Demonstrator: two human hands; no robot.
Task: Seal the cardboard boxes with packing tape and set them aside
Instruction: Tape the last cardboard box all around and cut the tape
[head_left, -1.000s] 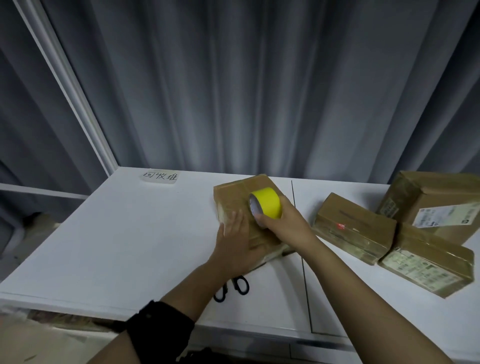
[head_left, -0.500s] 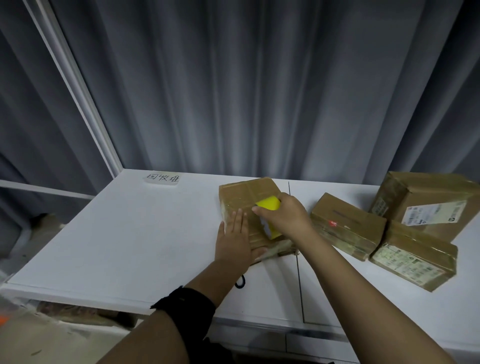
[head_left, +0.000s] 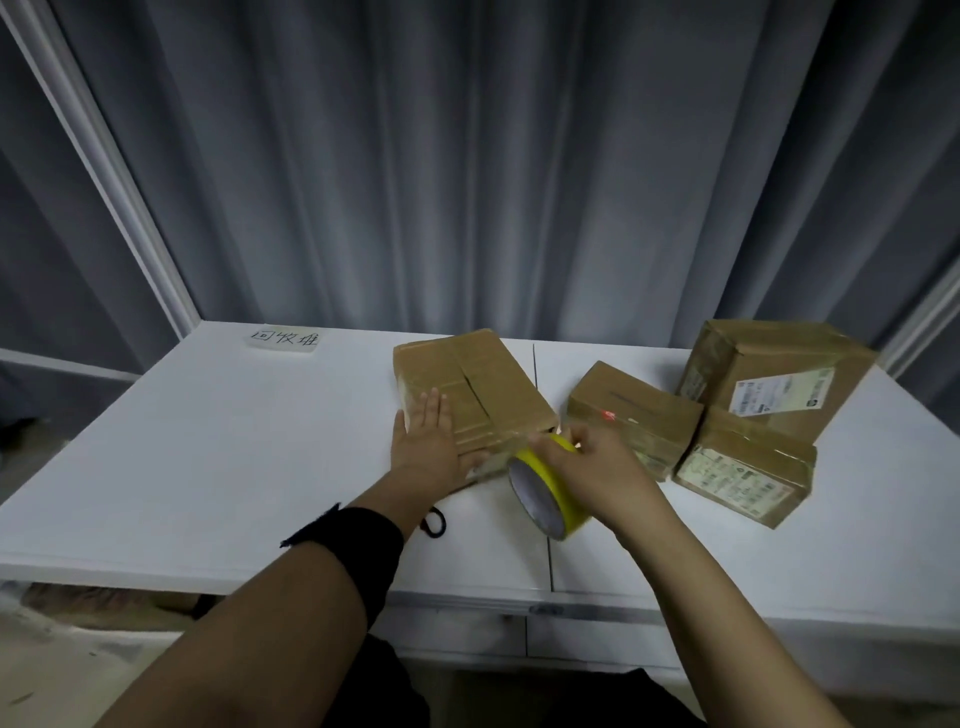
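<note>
Grey curtains (head_left: 467, 156) hang behind a white table (head_left: 208, 441), which carries all the work items. The right hand (head_left: 597, 467) is closed around a yellow tape roll (head_left: 545, 493), fingers wrapped over its upper rim, with the roll's hollow core facing left and toward the near table edge. The roll sits tilted at the near right corner of the cardboard box (head_left: 467, 384) being worked on; whether a strip of tape runs from roll to box cannot be told. Just left of the grip, the left hand (head_left: 431, 447) lies flat and open, palm down, pressing the near left part of the box top, fingers extended away from the person. A black wristband (head_left: 358, 545) circles that forearm. The box top shows a centre flap seam running away from the grip. Directly under the left wrist, a black scissor handle (head_left: 434, 522) shows on the table, the rest hidden. To the right of the grip, three more boxes are grouped: a small box (head_left: 634, 410) just beside the hand, a labelled box (head_left: 743, 475) further right, and a larger box (head_left: 774, 374) stacked behind it. Far left and beyond the grip, a handwritten paper label (head_left: 283, 340) lies flat near the table's back edge.
</note>
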